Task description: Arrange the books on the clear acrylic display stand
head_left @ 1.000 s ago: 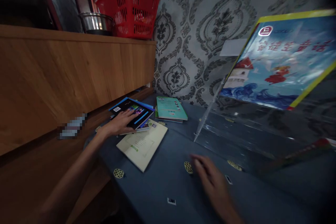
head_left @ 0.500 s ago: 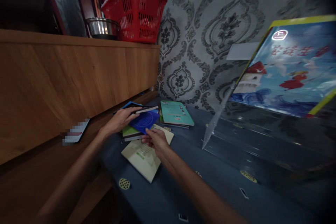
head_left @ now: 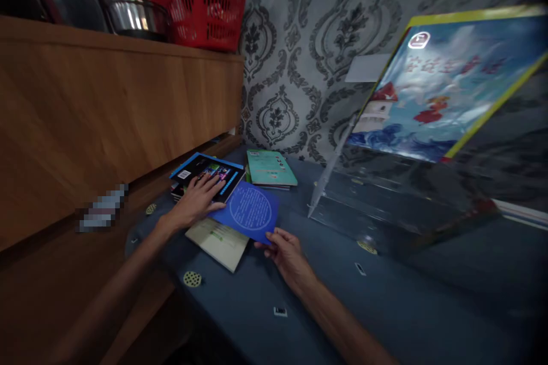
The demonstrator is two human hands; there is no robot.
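My right hand point(head_left: 287, 251) pinches the lower right corner of a blue book point(head_left: 252, 211) with a pale circle of text on its cover. My left hand point(head_left: 200, 199) lies with fingers spread on a black book point(head_left: 229, 181) that tops a stack. The blue book's left part reaches to the black book's edge, near my left thumb. Partly under the blue book, a cream-coloured book point(head_left: 218, 245) rests on the dark blue tablecloth point(head_left: 240, 308). Behind them lies a small pile with a turquoise book point(head_left: 272, 168) on top.
A clear acrylic stand point(head_left: 329, 182) on the right holds a picture book point(head_left: 432, 91) with a yellow border. Along the left runs a wooden cabinet point(head_left: 120, 108) bearing a metal bowl point(head_left: 137, 16) and a red basket point(head_left: 209, 5). A patterned wall point(head_left: 278, 114) closes off the back.
My right hand has drawn the blue book out to the right. My left hand has flattened onto the black book, which was tilted up before. The head view has shifted.
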